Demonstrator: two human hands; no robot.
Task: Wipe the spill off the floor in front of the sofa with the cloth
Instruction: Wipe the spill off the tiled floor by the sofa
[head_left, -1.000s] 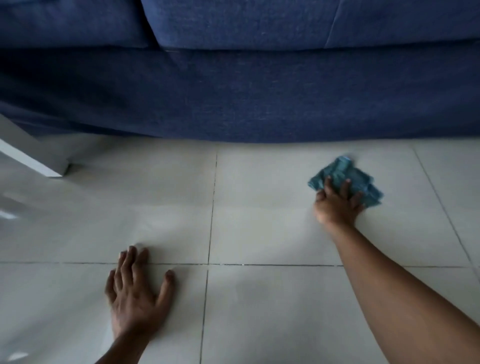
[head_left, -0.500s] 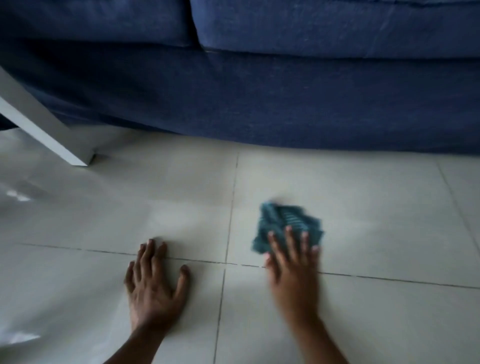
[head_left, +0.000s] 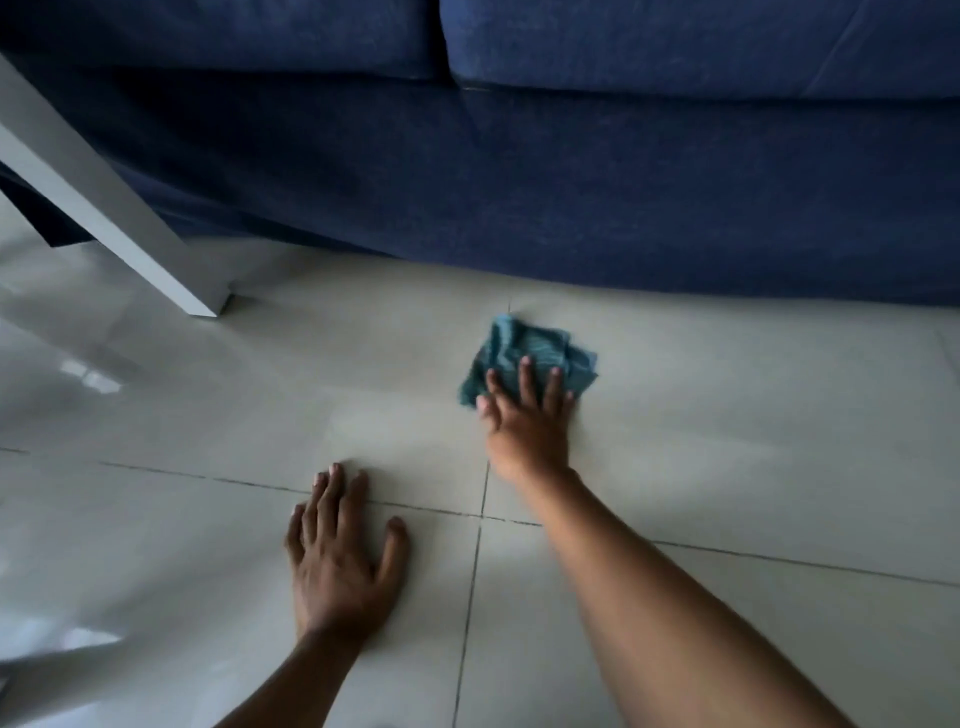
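Observation:
A crumpled teal cloth (head_left: 524, 351) lies on the pale tiled floor (head_left: 753, 441) just in front of the dark blue sofa (head_left: 571, 197). My right hand (head_left: 527, 421) presses flat on the cloth's near half, fingers spread over it. My left hand (head_left: 340, 556) rests palm down on the floor, nearer to me and to the left, holding nothing. A faint damp sheen shows on the tile left of the cloth; I cannot make out a distinct spill.
A white table leg (head_left: 130, 223) slants down to the floor at the left, close to the sofa base. Dark grout lines cross between my hands. The glossy tiles reflect light at the far left.
My right hand swept the cloth from the right toward me and left, then pushed it back away toward the sofa. The left hand stayed planted on the floor.

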